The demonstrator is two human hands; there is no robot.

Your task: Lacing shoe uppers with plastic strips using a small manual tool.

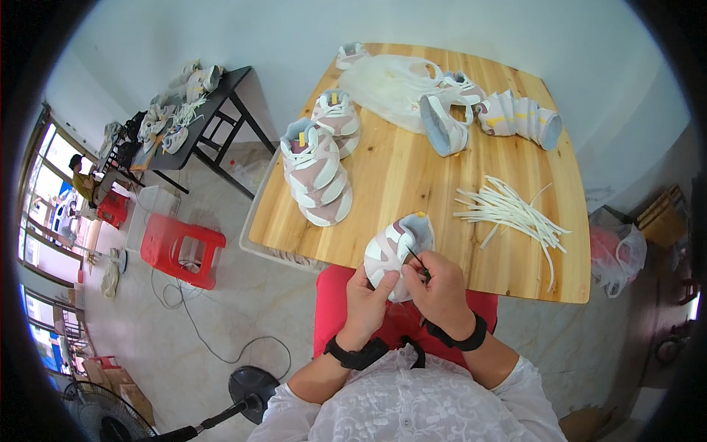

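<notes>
Slanting lengthwise, shoe [380, 255] pts opening [422, 230] twd far-R.

2 hands [366, 304] are handling 1 shoe upper [384, 251]. 2 wristbands [358, 355] are showing. 1 wooden table [394, 180] is bearing 1 lace pile [508, 210].

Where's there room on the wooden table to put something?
In the middle, the wooden table is bare between the stacked shoes and white laces, and between the laces and the nested shoes behind them. It's crowded at the back, around the plastic bag.
</notes>
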